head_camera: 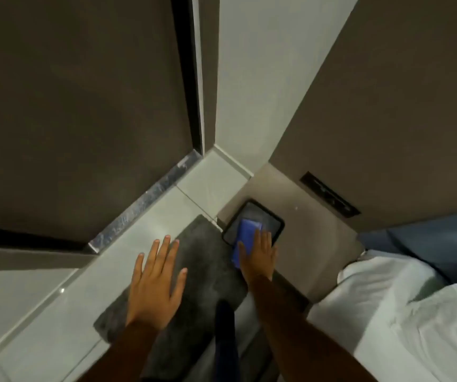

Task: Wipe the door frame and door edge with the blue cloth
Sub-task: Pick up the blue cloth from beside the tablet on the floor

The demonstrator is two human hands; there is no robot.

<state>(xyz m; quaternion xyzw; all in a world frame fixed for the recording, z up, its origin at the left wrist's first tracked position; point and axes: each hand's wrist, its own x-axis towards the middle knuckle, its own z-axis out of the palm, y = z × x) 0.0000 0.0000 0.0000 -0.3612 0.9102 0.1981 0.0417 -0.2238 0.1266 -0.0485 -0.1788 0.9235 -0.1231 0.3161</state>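
The view looks steeply down into a corner where a dark door (70,106) meets a pale door frame (238,78). The door edge (197,78) runs up as a light strip beside a black gap. At the foot of the door a worn metal strip (144,199) lies along the pale tiled floor (42,312).

A grey mat (194,271) lies on the floor, its far corner close to a black-rimmed bin (253,221) that stands in the nook by the frame's base.

The right hand (257,255) reaches out over the near rim of the bin and holds the blue cloth (245,235). The cloth hangs folded under the palm, over the bin's opening and the mat's far corner; the fingers lie close together on it, the thumb along its left side.

The left hand (155,282) hovers flat above the mat with its fingers spread wide, holding nothing.

White bedding (403,312) fills the lower right, with a blue pillow (428,238) behind it. A dark slotted plate (329,197) is set in the brown wall (387,106) above.
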